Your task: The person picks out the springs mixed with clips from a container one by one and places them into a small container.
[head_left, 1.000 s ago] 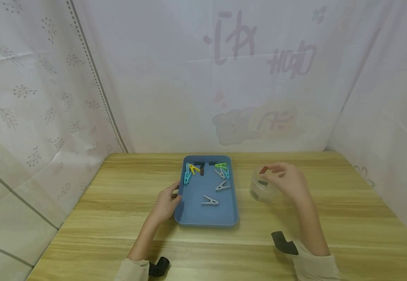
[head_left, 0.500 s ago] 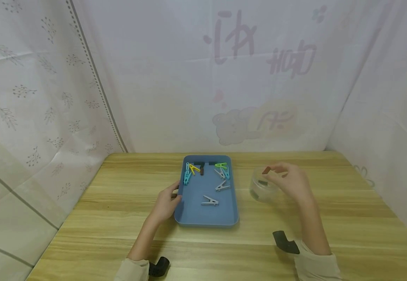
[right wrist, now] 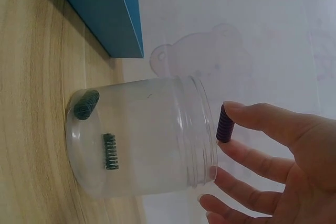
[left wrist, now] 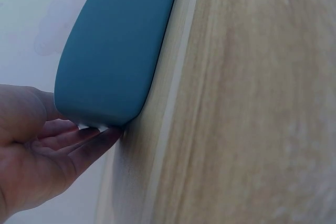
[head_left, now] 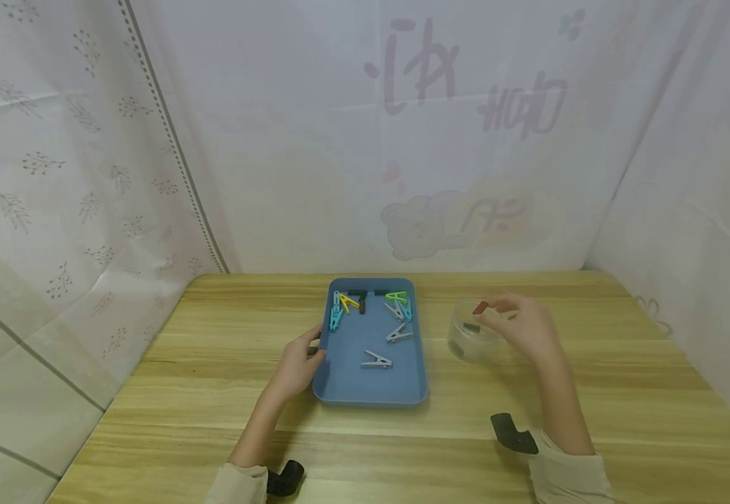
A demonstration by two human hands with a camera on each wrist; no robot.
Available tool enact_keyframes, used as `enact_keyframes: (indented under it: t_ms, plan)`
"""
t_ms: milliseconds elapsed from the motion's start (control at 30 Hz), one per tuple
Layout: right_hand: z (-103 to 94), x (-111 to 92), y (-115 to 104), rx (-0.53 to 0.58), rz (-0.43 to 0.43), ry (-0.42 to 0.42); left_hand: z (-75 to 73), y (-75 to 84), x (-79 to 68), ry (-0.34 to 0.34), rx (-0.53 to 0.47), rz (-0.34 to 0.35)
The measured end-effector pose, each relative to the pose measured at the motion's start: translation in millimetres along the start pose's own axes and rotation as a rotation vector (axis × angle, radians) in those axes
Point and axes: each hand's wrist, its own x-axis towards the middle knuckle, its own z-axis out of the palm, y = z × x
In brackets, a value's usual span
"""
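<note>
My left hand (head_left: 295,365) grips the left side of the blue tray (head_left: 371,392), thumb at the rim and fingers against the outer wall in the left wrist view. My right hand (head_left: 522,325) pinches a small reddish-brown spring (head_left: 481,307) between thumb and index finger, over the mouth of a clear plastic jar (head_left: 474,346). In the right wrist view this spring (right wrist: 225,124) looks dark purple, and the other fingertips are right at the jar's threaded rim. Two dark green springs, one lying (right wrist: 86,104) and another (right wrist: 111,151), are at the jar's bottom.
Along the tray's sides lie teal clothespins (head_left: 336,318), a yellow clothespin (head_left: 348,303), a green clothespin (head_left: 396,297) and several grey ones, one being a grey clothespin (head_left: 376,360) nearer the front. Black springs (head_left: 357,292) and a brown spring (head_left: 362,306) sit at its far end.
My right hand shifts slightly right with the reddish-brown spring, which turns a little between the fingertips. The left hand and tray stay in place.
</note>
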Motion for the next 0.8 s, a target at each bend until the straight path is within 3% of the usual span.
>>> enact_keyframes:
  t_ms: [800]
  plan:
    - [0.4, 1.3, 6.3, -0.025, 0.023, 0.007, 0.6, -0.1, 0.5, 0.005, 0.014, -0.004]
